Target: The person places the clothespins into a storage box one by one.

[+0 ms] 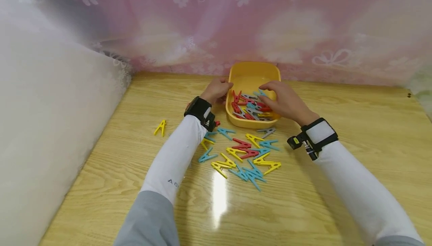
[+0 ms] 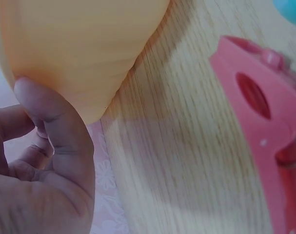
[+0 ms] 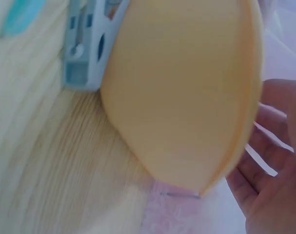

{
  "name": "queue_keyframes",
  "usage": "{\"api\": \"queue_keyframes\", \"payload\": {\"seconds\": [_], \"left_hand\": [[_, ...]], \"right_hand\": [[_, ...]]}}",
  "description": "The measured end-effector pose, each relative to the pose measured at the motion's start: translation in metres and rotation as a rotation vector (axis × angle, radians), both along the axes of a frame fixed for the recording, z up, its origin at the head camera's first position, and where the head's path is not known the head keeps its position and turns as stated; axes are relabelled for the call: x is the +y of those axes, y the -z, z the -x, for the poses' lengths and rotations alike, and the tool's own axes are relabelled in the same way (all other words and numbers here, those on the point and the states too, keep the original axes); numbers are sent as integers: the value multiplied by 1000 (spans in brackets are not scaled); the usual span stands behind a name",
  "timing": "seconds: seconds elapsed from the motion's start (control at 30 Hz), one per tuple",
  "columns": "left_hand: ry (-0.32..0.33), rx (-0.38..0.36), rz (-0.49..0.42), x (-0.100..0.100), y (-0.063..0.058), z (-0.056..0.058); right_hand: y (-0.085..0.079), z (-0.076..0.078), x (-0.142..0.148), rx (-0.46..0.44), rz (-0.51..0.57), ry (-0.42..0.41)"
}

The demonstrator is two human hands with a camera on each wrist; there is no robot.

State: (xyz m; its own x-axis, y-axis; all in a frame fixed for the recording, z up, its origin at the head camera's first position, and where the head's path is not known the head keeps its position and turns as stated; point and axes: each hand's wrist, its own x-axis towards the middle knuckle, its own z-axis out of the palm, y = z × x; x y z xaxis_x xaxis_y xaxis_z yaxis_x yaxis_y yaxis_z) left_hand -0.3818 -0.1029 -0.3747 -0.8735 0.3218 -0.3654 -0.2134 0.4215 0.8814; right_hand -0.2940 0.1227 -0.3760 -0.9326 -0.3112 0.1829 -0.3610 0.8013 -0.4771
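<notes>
A yellow plastic basket (image 1: 254, 69) stands at the back of the table, its front part filled with red, grey, blue and yellow clothespins. At its left rim my left hand (image 1: 216, 90) holds on, the thumb against the edge in the left wrist view; some fingertips are hidden. Over the right side reaches my right hand (image 1: 285, 98), with a blue clothespin (image 1: 261, 93) between thumb and finger above the pile. The right wrist view hides these fingertips behind the basket wall (image 3: 187, 97). A grey clothespin (image 1: 267, 132) lies right before the basket.
Several yellow, blue and red clothespins (image 1: 241, 145) lie scattered on the wooden table (image 1: 135, 193) in front of the basket. One yellow clothespin (image 1: 161, 128) lies apart at the left. A pink flowered cloth (image 1: 216, 24) hangs directly behind the basket.
</notes>
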Motion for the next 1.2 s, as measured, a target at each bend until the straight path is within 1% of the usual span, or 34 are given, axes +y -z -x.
{"api": "queue_keyframes", "payload": {"seconds": [0.1,0.23,0.37,0.47,0.6,0.67,0.77,0.93,1.0,1.1,1.2], "left_hand": [[6,-9,-17,-4,0,3],[12,-60,-70,-8,3,8],[0,-90,-74,-11,3,11],[-4,-89,-50,-11,3,11],[-1,-102,-50,-11,3,10],[4,-109,-54,-11,3,10],[2,-108,-59,-13,3,10],[-15,-104,-49,-16,4,9],[-17,-104,-41,-17,4,9],[-17,-104,-41,-18,6,9],[-24,-105,-43,-19,7,9]], "right_hand": [[-2,-6,5,2,27,6],[-3,-16,13,36,60,-5],[-1,-28,17,58,90,-2],[1,-41,21,66,99,14],[5,-60,26,93,119,29],[8,-69,29,93,125,28],[14,-80,32,51,116,-5],[31,-92,30,-123,11,-80],[38,-96,26,-184,-36,-88],[46,-99,20,-202,-93,-105],[49,-99,14,-151,-135,-131]]}}
